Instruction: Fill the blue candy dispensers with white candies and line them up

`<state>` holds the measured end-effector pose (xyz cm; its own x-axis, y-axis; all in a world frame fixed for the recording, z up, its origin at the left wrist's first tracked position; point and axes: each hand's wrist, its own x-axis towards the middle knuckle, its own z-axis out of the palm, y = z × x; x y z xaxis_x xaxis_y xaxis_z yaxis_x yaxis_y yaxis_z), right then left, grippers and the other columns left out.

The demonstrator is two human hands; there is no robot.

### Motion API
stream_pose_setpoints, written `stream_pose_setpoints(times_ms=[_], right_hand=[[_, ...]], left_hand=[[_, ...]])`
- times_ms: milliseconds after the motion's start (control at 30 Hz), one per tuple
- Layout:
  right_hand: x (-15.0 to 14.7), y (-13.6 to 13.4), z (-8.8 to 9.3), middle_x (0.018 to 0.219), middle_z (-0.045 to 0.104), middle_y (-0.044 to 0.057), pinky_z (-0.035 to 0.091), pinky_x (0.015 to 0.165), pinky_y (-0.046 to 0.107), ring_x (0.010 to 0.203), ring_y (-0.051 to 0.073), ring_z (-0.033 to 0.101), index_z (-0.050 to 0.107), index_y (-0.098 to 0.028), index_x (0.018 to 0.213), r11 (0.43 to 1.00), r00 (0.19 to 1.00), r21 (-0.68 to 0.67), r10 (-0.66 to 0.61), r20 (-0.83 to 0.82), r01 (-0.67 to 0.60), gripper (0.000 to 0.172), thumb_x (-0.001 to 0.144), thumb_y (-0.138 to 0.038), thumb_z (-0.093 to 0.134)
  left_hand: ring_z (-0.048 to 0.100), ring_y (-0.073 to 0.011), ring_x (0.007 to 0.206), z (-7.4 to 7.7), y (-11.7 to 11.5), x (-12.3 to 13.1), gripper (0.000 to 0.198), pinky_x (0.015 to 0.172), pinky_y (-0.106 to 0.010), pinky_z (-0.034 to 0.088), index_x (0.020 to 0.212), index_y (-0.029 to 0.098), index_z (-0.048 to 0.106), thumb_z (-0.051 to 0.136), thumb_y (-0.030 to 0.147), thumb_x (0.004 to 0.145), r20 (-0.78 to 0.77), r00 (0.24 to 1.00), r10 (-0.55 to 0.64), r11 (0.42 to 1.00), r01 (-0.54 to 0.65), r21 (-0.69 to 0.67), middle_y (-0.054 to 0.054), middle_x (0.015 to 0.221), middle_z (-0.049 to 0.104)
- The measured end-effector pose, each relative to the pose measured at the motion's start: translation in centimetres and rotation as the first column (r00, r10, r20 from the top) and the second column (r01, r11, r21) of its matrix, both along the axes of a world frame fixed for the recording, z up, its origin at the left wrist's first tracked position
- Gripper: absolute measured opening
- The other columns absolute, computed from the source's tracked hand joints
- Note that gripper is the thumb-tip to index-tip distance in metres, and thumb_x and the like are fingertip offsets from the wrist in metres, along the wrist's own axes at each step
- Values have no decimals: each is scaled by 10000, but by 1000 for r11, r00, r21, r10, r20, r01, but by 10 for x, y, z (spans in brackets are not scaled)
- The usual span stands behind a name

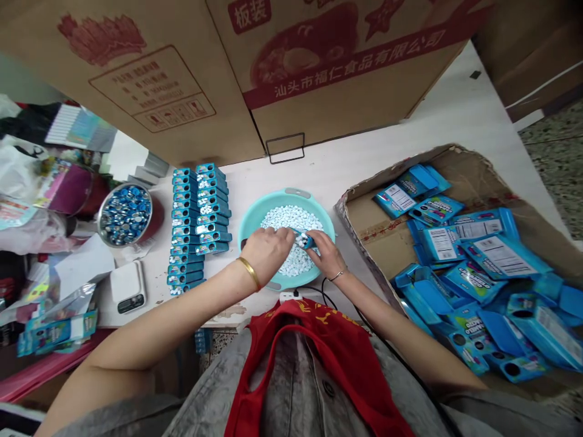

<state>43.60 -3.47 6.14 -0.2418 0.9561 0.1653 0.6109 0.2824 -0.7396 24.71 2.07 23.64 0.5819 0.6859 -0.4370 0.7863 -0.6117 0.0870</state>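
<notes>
Over a turquoise basin [245, 218] of small white candies [294, 215], both hands meet. My right hand [328, 254] grips a small blue candy box [308, 241] from its right side, with white pieces showing at its opening. My left hand [269, 250] is closed, its fingertips by the box's opening; what they hold is hidden under the hand. A dark end sticks out by the heel of this hand, and I cannot make out what it belongs to. To the left, filled blue boxes [212, 209] stand in two columns, white candies visible in some of their holes.
A cut-down carton [378, 249] of empty blue boxes [478, 249] stands at right. Left are a metal bowl of blue foil-like pieces [125, 215] and a white scale [127, 286]. Large cartons [319, 121] rise behind; a black cable [324, 292] runs near the basin's front.
</notes>
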Motion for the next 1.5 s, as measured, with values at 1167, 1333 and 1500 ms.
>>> stream_pose_setpoints(times_ms=[1167, 1333, 1500], right_hand=[[4, 8, 2, 1170, 585, 133, 466, 989, 492, 1137, 282, 542, 517, -207, 1222, 998, 997, -31, -65, -41, 64, 342, 891, -279, 473], [-4, -2, -1, 1179, 577, 132, 470, 997, 502, 1151, 284, 538, 503, -212, 1248, 1000, 1000, -22, -8, -23, 7, 360, 892, -258, 472], [-6, -7, -3, 1193, 570, 140, 475, 994, 502, 1164, 280, 533, 487, -205, 1262, 1000, 998, -8, 20, -62, -20, 370, 895, -248, 479]], left_hand=[[571, -207, 1100, -75, 1, -52, 348, 940, -349, 468, 1201, 154, 504, 455, 98, 861, 434, 881, 186, 961, -71, -268, -117, 1158, 602], [639, -222, 989, -26, -1, -13, 480, 783, -332, 503, 1358, 142, 386, 381, 43, 888, 24, 999, 33, 990, -29, -141, -136, 1130, 625], [645, -244, 941, 2, -12, 11, 376, 762, -356, 494, 1306, 82, 442, 348, 108, 944, -79, 997, -21, 999, 19, -31, -163, 1003, 652]])
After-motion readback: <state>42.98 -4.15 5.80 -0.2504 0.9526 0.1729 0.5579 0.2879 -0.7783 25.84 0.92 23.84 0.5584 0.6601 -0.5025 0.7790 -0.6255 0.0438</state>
